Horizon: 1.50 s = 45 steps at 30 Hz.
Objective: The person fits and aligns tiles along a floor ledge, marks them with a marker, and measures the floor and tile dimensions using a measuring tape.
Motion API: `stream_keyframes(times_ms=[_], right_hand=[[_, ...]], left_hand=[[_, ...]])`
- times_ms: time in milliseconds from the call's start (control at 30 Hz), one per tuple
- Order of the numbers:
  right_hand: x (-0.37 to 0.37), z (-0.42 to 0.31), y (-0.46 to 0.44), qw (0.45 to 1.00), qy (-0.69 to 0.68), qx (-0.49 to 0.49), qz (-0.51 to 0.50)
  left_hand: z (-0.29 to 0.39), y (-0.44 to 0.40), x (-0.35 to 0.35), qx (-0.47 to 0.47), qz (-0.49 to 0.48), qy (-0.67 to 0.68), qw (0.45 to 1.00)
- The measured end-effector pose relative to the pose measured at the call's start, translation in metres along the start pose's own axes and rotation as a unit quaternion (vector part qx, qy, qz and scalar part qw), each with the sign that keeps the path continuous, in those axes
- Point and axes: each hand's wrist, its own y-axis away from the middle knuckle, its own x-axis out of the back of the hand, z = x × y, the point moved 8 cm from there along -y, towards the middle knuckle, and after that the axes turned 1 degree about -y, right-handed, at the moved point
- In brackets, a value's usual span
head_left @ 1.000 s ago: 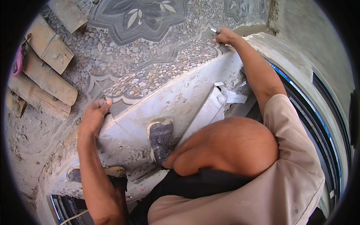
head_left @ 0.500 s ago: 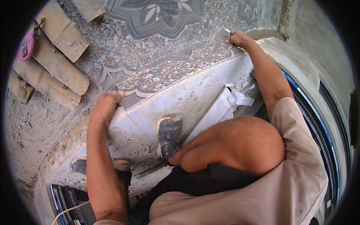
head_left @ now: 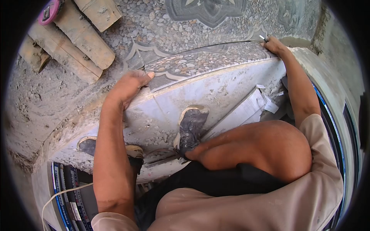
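A narrow pebble-patterned tile strip (head_left: 208, 59) lies along the edge of the ledge, with a thin dark gap between it and the larger patterned floor tiles (head_left: 185, 34). My left hand (head_left: 133, 82) grips the strip's left end, its thumb on top and its other fingers partly hidden. At the far right end, my right hand (head_left: 274, 45) is closed on the strip's corner. A slim white-tipped pen-like object (head_left: 263, 38) sticks out from between the fingers of that hand.
Mud-caked curved wooden or bamboo pieces (head_left: 73, 42) lie at upper left with a pink tape measure (head_left: 49, 11). My shoes (head_left: 191, 127) stand on the pale, dusty step below the strip. Torn white cardboard (head_left: 243, 113) leans near my knee. A cable (head_left: 58, 194) runs at lower left.
The view has shifted, so the scene sits further right and higher. A dark gap has opened behind the strip. My left thumb now lies flatter over its left end.
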Motion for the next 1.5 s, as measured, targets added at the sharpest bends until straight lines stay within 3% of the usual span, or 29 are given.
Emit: stream_keyframes(times_ms=[67, 233, 400, 467, 667, 1000, 1167, 1300, 1500], right_hand=[[-0.007, -0.002, 0.003, 1.0, 0.011, 0.002, -0.006], [-0.007, -0.006, -0.001, 0.994, 0.099, 0.054, 0.001], [-0.002, -0.015, 0.012, 0.99, 0.122, 0.061, 0.035], [-0.006, -0.014, 0.011, 0.989, 0.128, 0.066, 0.032], [0.003, -0.001, 0.005, 0.99, 0.123, 0.057, 0.045], [0.0, -0.01, 0.008, 0.996, 0.042, 0.07, 0.029], [0.011, -0.004, 0.024, 1.0, -0.024, -0.006, 0.018], [0.008, 0.007, 0.014, 0.999, -0.037, -0.009, 0.029], [0.001, 0.01, 0.012, 0.993, -0.111, -0.039, -0.006]], left_hand=[[0.0, 0.004, -0.008, 0.002, -0.092, 0.065, 0.994], [-0.002, -0.001, -0.004, -0.005, -0.079, -0.018, 0.997], [0.008, 0.01, -0.001, -0.018, -0.074, -0.061, 0.995], [0.013, 0.012, 0.003, -0.073, -0.077, -0.176, 0.979], [0.023, 0.015, 0.001, -0.087, -0.109, -0.235, 0.962], [0.018, 0.015, 0.001, -0.098, -0.106, -0.209, 0.967], [0.014, 0.01, -0.003, -0.102, -0.111, -0.145, 0.978], [0.013, 0.012, -0.007, -0.11, -0.113, -0.086, 0.984], [0.013, 0.011, -0.005, -0.114, -0.119, -0.104, 0.981]])
